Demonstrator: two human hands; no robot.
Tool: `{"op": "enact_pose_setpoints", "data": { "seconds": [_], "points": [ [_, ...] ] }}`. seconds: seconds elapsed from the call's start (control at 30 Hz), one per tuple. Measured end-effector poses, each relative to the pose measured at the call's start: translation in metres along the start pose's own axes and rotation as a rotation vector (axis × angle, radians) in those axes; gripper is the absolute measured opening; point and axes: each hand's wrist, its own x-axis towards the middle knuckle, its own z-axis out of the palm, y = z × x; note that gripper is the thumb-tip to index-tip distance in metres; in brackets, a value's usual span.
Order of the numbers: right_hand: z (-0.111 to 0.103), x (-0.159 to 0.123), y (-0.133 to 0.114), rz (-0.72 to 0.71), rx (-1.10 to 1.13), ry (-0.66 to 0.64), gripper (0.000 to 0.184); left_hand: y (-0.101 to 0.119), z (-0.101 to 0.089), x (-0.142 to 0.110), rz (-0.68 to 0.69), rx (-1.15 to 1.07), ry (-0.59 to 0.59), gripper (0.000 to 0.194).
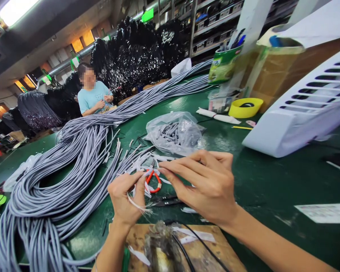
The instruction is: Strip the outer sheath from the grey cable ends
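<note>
My left hand (127,194) is closed, thumb and forefinger pinched on a thin whitish piece whose far part is hidden. Frayed white strands (138,206) hang out below its fingers. Opposite it, my right hand (206,185) is closed too, its thumb and fingertips pressed together close to the left fingertips; what lies between them is too small to make out. Just behind the fingertips lies a tool with orange loop handles (159,185), among white scraps. Dark scissors or snips (166,201) rest on the table between my hands, partly hidden.
Grey cables (82,139) run in a long bundle across the green table (272,181). Beyond my hands sits a clear bag of small grey parts (174,134). A wooden board (204,249) with a metal device is nearest me. A white slotted housing (297,109) stands right; a person (93,92) sits opposite.
</note>
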Motion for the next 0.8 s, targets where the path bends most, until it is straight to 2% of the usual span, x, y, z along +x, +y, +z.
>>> {"op": "enact_pose_setpoints", "data": {
  "seconds": [0.5,0.63,0.8],
  "points": [
    [0.0002,-0.001,0.0038,-0.106,0.016,-0.048,0.008,0.0009,0.0004,-0.0001,-0.014,-0.015,-0.041,0.021],
    [-0.0035,0.0023,0.0068,-0.077,-0.031,-0.016,0.009,0.0008,-0.0005,0.0002,-0.035,-0.011,-0.018,0.021],
    [-0.0026,0.0012,0.0057,-0.103,-0.026,-0.049,0.009,0.0001,-0.0004,-0.0006,-0.019,-0.035,-0.031,0.02]
  ]
}}
